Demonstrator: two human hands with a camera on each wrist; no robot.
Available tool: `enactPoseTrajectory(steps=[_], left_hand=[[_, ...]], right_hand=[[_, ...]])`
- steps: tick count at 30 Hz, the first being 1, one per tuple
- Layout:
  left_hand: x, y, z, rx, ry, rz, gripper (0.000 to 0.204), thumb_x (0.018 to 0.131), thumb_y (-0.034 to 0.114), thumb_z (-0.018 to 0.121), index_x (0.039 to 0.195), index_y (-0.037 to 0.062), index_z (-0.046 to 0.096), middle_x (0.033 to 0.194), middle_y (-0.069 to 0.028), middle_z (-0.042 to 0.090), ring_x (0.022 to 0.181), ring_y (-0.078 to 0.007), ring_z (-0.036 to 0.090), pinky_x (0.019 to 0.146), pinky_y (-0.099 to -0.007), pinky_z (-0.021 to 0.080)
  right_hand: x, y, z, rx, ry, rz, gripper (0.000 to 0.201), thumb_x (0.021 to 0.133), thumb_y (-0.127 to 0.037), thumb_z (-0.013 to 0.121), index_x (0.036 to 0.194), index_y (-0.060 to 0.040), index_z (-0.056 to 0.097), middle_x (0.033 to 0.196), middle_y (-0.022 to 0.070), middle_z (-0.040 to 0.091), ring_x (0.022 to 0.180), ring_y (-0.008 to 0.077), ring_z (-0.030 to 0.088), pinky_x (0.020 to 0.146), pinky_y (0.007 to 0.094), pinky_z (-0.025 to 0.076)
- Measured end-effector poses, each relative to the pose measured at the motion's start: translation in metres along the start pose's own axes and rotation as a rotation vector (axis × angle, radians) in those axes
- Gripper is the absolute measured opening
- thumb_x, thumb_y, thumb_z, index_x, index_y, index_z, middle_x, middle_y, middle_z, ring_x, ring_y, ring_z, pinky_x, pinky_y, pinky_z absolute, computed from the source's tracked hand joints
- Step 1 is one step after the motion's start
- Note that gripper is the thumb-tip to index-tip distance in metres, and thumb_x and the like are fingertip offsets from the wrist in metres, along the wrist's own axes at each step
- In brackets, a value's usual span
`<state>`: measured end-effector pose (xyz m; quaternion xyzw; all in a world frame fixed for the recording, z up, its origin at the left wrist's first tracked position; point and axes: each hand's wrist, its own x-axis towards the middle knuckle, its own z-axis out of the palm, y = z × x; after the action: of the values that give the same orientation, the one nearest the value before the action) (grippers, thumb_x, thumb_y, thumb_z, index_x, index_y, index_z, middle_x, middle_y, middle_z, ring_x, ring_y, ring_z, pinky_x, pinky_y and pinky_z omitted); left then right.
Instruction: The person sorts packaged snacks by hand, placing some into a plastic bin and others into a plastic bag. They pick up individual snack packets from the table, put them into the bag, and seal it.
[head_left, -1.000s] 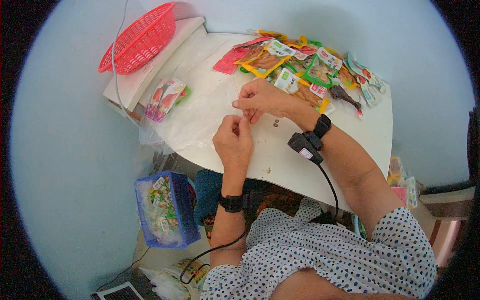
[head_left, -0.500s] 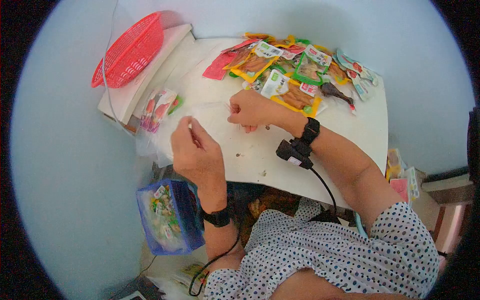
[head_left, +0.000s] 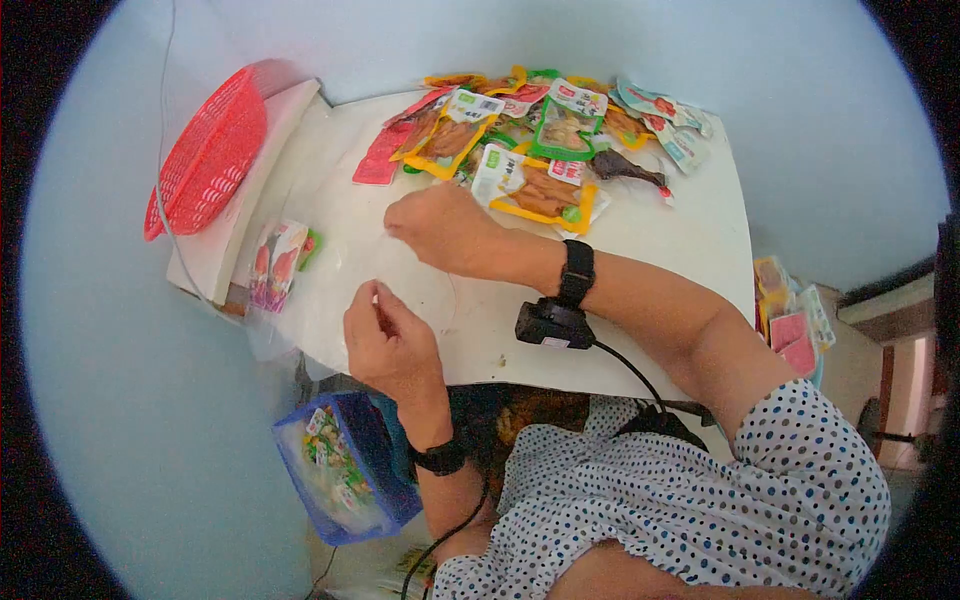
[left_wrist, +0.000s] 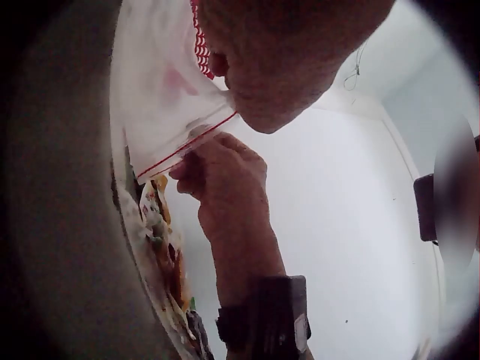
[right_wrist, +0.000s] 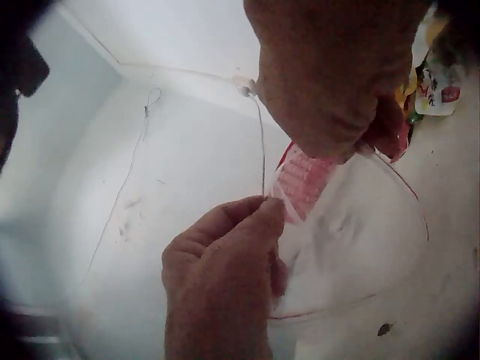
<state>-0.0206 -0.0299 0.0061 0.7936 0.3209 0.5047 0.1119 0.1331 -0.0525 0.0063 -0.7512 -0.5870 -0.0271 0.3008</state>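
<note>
Between the hands is a clear zip-lock bag (right_wrist: 345,247) with a red line along its mouth, which stands spread into a loop in the right wrist view. My left hand (head_left: 395,340) pinches one side of the mouth between thumb and fingers. At the other side, my right hand (head_left: 445,230) grips the bag's edge with curled fingers. In the left wrist view the bag (left_wrist: 169,90) hangs by its red-lined edge from both hands. Its clear film barely shows against the white table (head_left: 480,345) in the head view.
Several food packets (head_left: 545,195) are heaped at the table's back, with a dark drumstick (head_left: 625,168) at their right. Two pinkish packets (head_left: 278,262) lie at the left edge. A red basket (head_left: 215,150) leans on a white ledge. Below stands a blue bin (head_left: 385,480) of packets.
The hands have moved apart from their meeting point, the left one toward the front left, and the bag's mouth is now spread between them. The head view has shifted.
</note>
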Motion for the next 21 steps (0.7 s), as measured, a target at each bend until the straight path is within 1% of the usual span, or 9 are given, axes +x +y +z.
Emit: enactPoseTrajectory(steps=[2, 4, 5, 8, 11, 13, 16, 19, 21], left_hand=[[-0.001, -0.001, 0.004, -0.016, -0.013, -0.048, 0.011, 0.084, 0.004, 0.066, 0.095, 0.002, 0.066, 0.079, -0.0124, 0.065, 0.062, -0.0244, 0.062, 0.057, -0.0334, 0.049], [-0.002, -0.001, 0.007, -0.039, -0.054, -0.111, 0.01, 0.084, 0.005, 0.067, 0.094, 0.0015, 0.066, 0.08, -0.0125, 0.066, 0.062, -0.0238, 0.062, 0.056, -0.0329, 0.05], [-0.004, -0.003, 0.01, -0.039, -0.072, -0.103, 0.01, 0.084, 0.005, 0.067, 0.094, 0.0014, 0.066, 0.081, -0.0125, 0.066, 0.062, -0.0237, 0.062, 0.056, -0.0328, 0.049], [-0.016, -0.01, 0.017, -0.044, -0.123, -0.079, 0.01, 0.084, 0.005, 0.067, 0.093, 0.001, 0.067, 0.081, -0.0123, 0.067, 0.061, -0.0233, 0.062, 0.054, -0.0324, 0.049], [-0.022, -0.013, 0.02, -0.076, -0.17, -0.088, 0.01, 0.084, 0.007, 0.067, 0.092, 0.0013, 0.067, 0.078, -0.0119, 0.067, 0.058, -0.0215, 0.062, 0.054, -0.0319, 0.048], [-0.02, -0.012, 0.021, -0.098, -0.181, -0.137, 0.01, 0.085, 0.009, 0.067, 0.092, 0.0019, 0.069, 0.075, -0.0121, 0.067, 0.055, -0.0189, 0.061, 0.054, -0.0312, 0.048], [-0.018, -0.011, 0.021, -0.137, -0.19, -0.135, 0.01, 0.084, 0.008, 0.067, 0.091, 0.0019, 0.069, 0.075, -0.0124, 0.067, 0.055, -0.0198, 0.061, 0.053, -0.0313, 0.048], [-0.019, -0.01, 0.023, -0.147, -0.165, -0.049, 0.009, 0.084, 0.007, 0.066, 0.091, 0.0018, 0.069, 0.076, -0.0129, 0.067, 0.055, -0.0204, 0.061, 0.053, -0.0308, 0.048], [-0.02, -0.009, 0.024, -0.149, -0.158, -0.061, 0.009, 0.084, 0.007, 0.066, 0.091, 0.0018, 0.069, 0.076, -0.013, 0.067, 0.055, -0.0208, 0.061, 0.054, -0.0313, 0.048]], right_hand=[[-0.005, -0.009, -0.005, -0.03, -0.042, -0.07, 0.012, 0.08, -0.014, 0.064, 0.087, -0.0039, 0.065, 0.073, 0.0139, 0.065, 0.079, 0.0355, 0.065, 0.07, 0.0465, 0.051], [-0.007, -0.011, -0.009, -0.063, -0.095, -0.054, 0.015, 0.08, -0.015, 0.065, 0.091, -0.0043, 0.066, 0.076, 0.0151, 0.066, 0.08, 0.0353, 0.066, 0.07, 0.0457, 0.051], [-0.006, -0.012, -0.01, -0.079, -0.122, -0.048, 0.017, 0.079, -0.016, 0.066, 0.093, -0.0046, 0.066, 0.078, 0.0157, 0.066, 0.08, 0.0352, 0.066, 0.071, 0.0453, 0.051], [-0.004, -0.002, -0.025, 0.008, -0.093, -0.011, 0.022, 0.079, -0.018, 0.067, 0.096, -0.0047, 0.067, 0.084, 0.0176, 0.067, 0.082, 0.0344, 0.066, 0.073, 0.0447, 0.051], [0.008, 0.028, -0.044, -0.006, 0.043, -0.125, 0.023, 0.079, -0.018, 0.067, 0.098, -0.0052, 0.068, 0.09, 0.0187, 0.067, 0.086, 0.0345, 0.065, 0.076, 0.0435, 0.051], [0.009, 0.028, -0.083, 0.003, -0.019, 0.055, 0.023, 0.078, -0.018, 0.066, 0.097, -0.005, 0.068, 0.092, 0.0181, 0.067, 0.089, 0.0344, 0.064, 0.077, 0.0416, 0.051], [0.0, 0.047, -0.115, -0.037, -0.048, 0.072, 0.031, 0.073, -0.025, 0.069, 0.096, -0.004, 0.067, 0.09, 0.0174, 0.067, 0.088, 0.0342, 0.064, 0.077, 0.0398, 0.052], [-0.007, 0.065, -0.119, -0.401, -0.422, 0.336, 0.041, 0.065, -0.033, 0.074, 0.093, -0.0044, 0.068, 0.091, 0.0177, 0.067, 0.088, 0.0336, 0.064, 0.075, 0.0404, 0.052], [-0.017, 0.063, -0.115, -0.42, -0.434, 0.382, 0.042, 0.062, -0.033, 0.074, 0.091, -0.0039, 0.068, 0.092, 0.0176, 0.067, 0.087, 0.0342, 0.065, 0.075, 0.0413, 0.053]])
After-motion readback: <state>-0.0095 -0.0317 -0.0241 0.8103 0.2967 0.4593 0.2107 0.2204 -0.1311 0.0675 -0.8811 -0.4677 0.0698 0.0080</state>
